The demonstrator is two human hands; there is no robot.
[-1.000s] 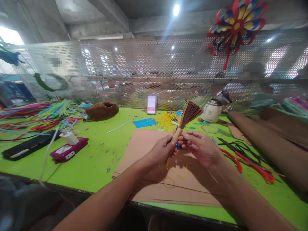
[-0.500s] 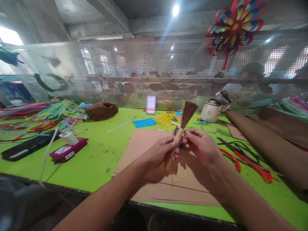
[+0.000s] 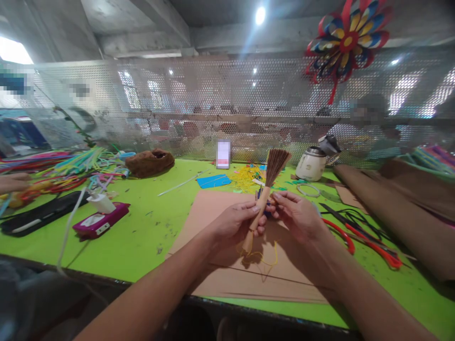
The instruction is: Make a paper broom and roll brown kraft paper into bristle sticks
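My left hand [image 3: 239, 219] is closed around the tan wrapped handle of a small hand broom [image 3: 263, 201]. Its dark brown bristles fan out upward, and the handle slants down toward me. My right hand [image 3: 296, 210] is beside the upper handle with thumb and forefinger pinched together; what lies between them is too small to make out. A thin yellow string [image 3: 276, 253] hangs in a loop around the handle's lower end. Behind the handle, partly hidden by my fingers, is a dark blue item [image 3: 259, 193]. Below both hands lies a stack of tan cardboard sheets [image 3: 220, 279].
Red-handled scissors [image 3: 386, 253] lie at right near rolled brown material [image 3: 398, 213] and a cream pot [image 3: 311, 165]. At left are a magenta power strip [image 3: 115, 220], a black case [image 3: 42, 220] and coloured strips [image 3: 81, 161]. Another person's hand [image 3: 12, 183] reaches in there.
The broom has tilted slightly more upright and its lower handle now shows below my left hand. My right hand has barely moved. Another person's hand has appeared at the left edge.
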